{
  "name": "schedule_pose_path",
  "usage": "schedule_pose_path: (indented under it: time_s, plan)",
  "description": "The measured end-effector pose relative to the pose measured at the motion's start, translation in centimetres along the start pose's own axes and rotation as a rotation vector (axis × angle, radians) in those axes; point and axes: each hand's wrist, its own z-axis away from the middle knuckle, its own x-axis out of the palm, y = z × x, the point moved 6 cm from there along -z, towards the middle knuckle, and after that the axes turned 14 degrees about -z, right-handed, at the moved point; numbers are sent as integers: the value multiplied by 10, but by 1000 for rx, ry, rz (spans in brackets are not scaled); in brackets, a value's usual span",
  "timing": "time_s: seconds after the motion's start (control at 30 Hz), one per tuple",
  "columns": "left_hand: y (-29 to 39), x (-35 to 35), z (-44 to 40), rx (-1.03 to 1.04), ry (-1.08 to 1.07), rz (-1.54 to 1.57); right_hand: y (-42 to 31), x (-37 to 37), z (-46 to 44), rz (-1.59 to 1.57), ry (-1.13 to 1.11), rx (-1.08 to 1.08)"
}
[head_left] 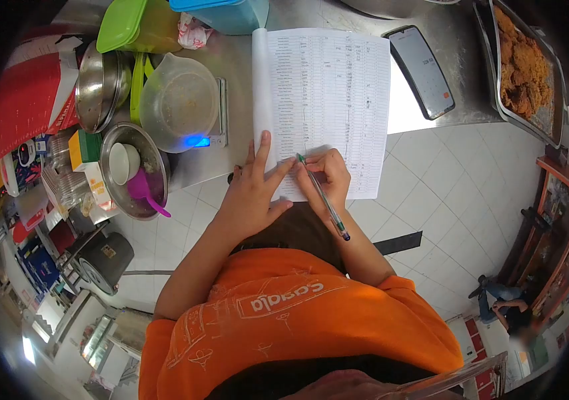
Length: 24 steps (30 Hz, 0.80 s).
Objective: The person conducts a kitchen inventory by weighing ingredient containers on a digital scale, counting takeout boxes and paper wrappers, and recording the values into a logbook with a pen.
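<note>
A stack of printed sheets (328,87) with rows and columns lies on the steel counter, its left edge rolled over. My left hand (251,187) rests on the lower left of the sheets, fingers spread. In my right hand (328,175) is a pen (321,190), clear-barrelled with a dark end, its tip touching the paper near the left hand's fingers. Handwritten marks show in some columns. To the right of the sheets lies a phone (424,70) with a calculator-like number screen, on top of white paper (404,100).
Left of the sheets, a translucent bowl (181,93) sits on a scale (222,110) with a blue-lit display. Beside it, a metal bowl (158,207) holds a white cup and a purple scoop (140,187). A tray (558,127) of fried food stands at right. Another person (508,307) is at far right.
</note>
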Motion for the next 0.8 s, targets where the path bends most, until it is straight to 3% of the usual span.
schedule_pose_path:
  time_s: [0.8]
  plan:
    - [3, -3, -1, -3, -41, -14, 9, -61, 20, 119, 276, -76]
